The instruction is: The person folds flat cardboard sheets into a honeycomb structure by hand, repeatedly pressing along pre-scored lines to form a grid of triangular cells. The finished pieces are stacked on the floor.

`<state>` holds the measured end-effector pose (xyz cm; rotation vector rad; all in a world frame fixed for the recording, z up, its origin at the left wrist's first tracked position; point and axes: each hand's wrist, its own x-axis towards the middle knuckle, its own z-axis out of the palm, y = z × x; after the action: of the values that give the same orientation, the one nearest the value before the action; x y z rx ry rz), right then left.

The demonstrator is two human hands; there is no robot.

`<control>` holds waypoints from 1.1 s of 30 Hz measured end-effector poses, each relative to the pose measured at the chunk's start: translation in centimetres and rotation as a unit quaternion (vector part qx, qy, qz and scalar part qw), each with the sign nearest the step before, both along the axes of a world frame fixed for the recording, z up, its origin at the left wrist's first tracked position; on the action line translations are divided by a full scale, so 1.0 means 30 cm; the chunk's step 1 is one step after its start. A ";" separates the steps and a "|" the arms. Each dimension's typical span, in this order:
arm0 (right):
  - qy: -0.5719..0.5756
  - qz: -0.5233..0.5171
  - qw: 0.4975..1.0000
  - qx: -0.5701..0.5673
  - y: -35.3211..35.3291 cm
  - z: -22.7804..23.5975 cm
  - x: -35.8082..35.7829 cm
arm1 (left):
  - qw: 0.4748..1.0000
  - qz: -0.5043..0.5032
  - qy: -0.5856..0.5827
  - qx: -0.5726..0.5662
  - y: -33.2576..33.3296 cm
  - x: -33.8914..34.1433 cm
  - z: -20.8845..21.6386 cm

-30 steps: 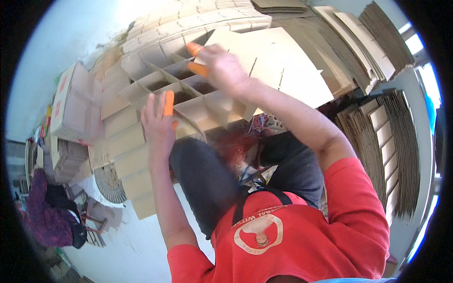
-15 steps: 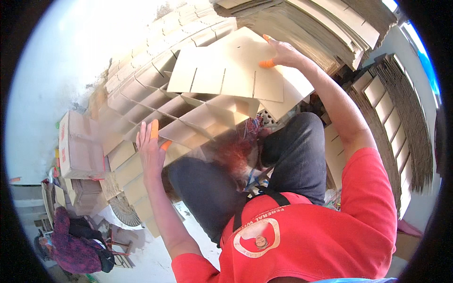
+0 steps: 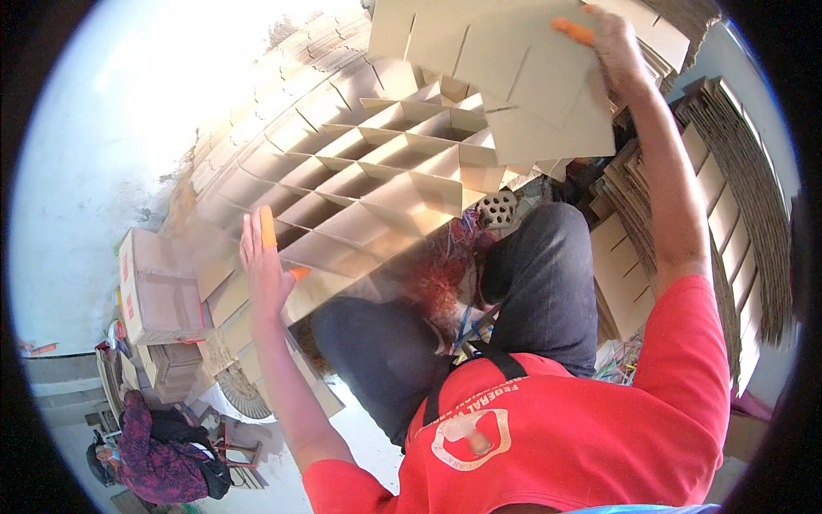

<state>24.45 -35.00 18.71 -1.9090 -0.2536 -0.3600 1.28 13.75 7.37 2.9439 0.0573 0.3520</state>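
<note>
A slotted cardboard sheet, seemingly with another behind it, is pinched at its right edge by my right hand. Its lower part hangs over the far right end of an interlocked cardboard divider grid. The grid's open cells spread in front of my knees. At the grid's left end, my left hand lies with fingers stretched and thumb apart, against or just beside the cardboard. Orange covers are on some fingers and the thumb of my left hand, and on fingers of my right.
Slotted cardboard sheets stand in stacks on the right. More layered cardboard lies behind the grid. A closed carton is at the left. A seated person is at the lower left. Coloured strands lie between my legs.
My right hand has moved away and to the right, lifting the cardboard sheet up off the grid. More cells show now. My left hand has barely moved.
</note>
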 end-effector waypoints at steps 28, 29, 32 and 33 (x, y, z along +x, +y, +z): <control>-0.055 -0.103 0.963 -0.242 -0.100 -0.278 0.151 | 0.964 -0.094 -0.235 0.083 0.063 0.079 0.007; -0.070 -0.110 0.958 -0.255 -0.095 -0.294 0.157 | 0.960 -0.077 -0.254 0.087 0.088 0.049 -0.008; -0.072 -0.135 0.944 -0.293 -0.095 -0.327 0.174 | 0.959 0.076 -0.268 0.053 0.027 -0.073 0.084; -0.044 -0.138 0.942 -0.304 -0.082 -0.343 0.180 | 0.949 0.153 -0.273 0.037 0.010 -0.116 0.115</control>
<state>29.85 -37.45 8.43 -2.5534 -0.1637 -0.6070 -2.20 14.05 10.82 2.7873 0.4349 1.2199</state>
